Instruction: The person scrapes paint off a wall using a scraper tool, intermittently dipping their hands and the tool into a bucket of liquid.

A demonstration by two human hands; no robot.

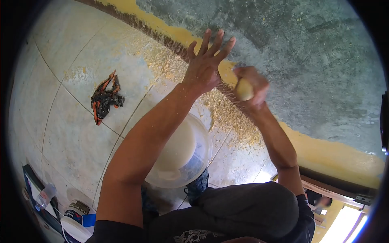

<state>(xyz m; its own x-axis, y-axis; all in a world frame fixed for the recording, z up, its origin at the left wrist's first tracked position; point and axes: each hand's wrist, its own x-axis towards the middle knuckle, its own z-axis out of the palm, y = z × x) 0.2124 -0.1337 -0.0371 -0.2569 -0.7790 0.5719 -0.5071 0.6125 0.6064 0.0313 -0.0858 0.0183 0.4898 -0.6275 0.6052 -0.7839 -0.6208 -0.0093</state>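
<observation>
With fingers spread, my left hand (204, 67) rests against the lower wall near its yellow edge and holds nothing. My right hand (255, 87) is closed around a pale rounded handle (244, 89), close to the wall; what is at the other end of it is hidden, and the hand is a little blurred. The wall (308, 73) is grey and scraped, with a yellow painted strip (316, 146) along its base. Yellowish flakes (231, 117) lie scattered on the floor under both hands.
A translucent round tub (202, 150) stands on the tiles below my left forearm. A crumpled black and orange cloth (106, 99) lies to the left. At the lower left are a paint bucket (77, 222) and a plastic bottle (45, 196). A doorway is at the lower right.
</observation>
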